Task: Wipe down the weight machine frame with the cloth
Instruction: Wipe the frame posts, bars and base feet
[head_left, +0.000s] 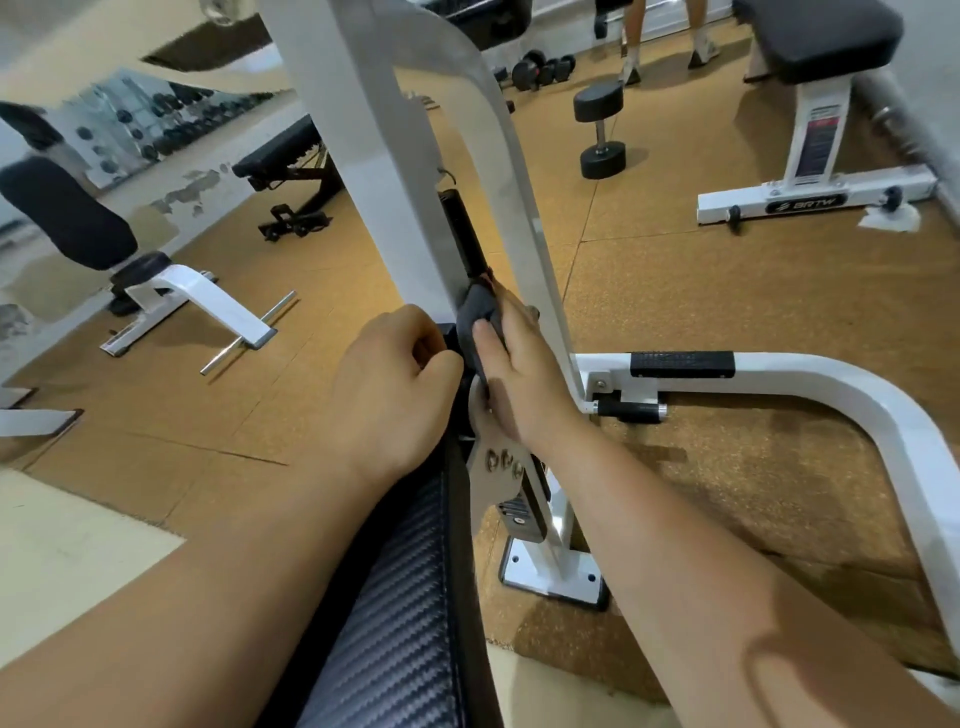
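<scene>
One cloth (480, 317), dark grey, bunched against the white frame (363, 130). Gripped by right hand (519, 379); left hand (395, 389) curled just beside cloth, grasp unclear.

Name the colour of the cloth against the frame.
Dark grey; the head view shows the cloth in the right hand, against the white frame.

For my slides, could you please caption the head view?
Right hand holds dark cloth against white frame; left hand curled beside it.
</scene>
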